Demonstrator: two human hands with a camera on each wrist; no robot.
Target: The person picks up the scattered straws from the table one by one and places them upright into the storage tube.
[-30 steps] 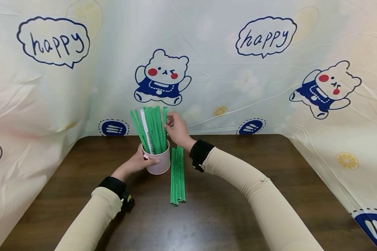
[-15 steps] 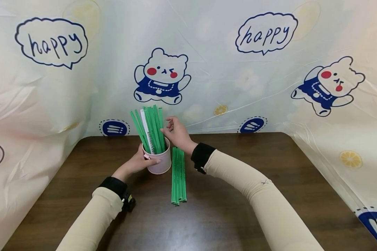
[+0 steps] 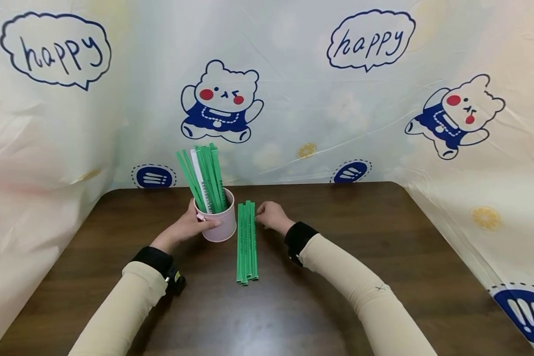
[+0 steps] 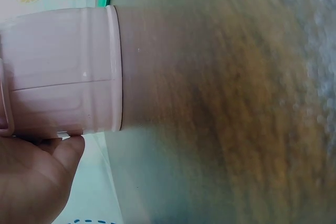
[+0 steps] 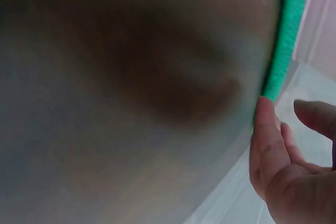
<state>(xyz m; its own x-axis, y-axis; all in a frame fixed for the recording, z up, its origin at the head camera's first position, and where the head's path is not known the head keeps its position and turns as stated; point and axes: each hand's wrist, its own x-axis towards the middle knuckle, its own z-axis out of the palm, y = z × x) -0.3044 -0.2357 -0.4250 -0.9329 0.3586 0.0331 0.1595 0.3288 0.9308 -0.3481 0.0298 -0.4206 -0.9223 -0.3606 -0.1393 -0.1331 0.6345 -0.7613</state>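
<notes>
A pink bucket [image 3: 219,225] stands on the table with several long green strips [image 3: 210,180] and a white strip [image 3: 201,180] with dark print upright inside it. My left hand [image 3: 184,226] grips the bucket from its left side, thumb across the front. To the bucket's right lies a bundle of long green strips [image 3: 247,242] with faint print. My right hand [image 3: 273,216] is at the far right side of that bundle. In the right wrist view, its thumb and fingers are apart, with a fingertip [image 5: 266,106] close against the green edge; whether it touches I cannot tell.
The dark wooden table [image 3: 329,306] reaches back to a printed curtain [image 3: 293,99] with bears and speech bubbles, which also hangs along both sides.
My right hand has released a green strip in the bucket and moved down and right to the bundle. My left hand still holds the bucket. The head view has shifted slightly.
</notes>
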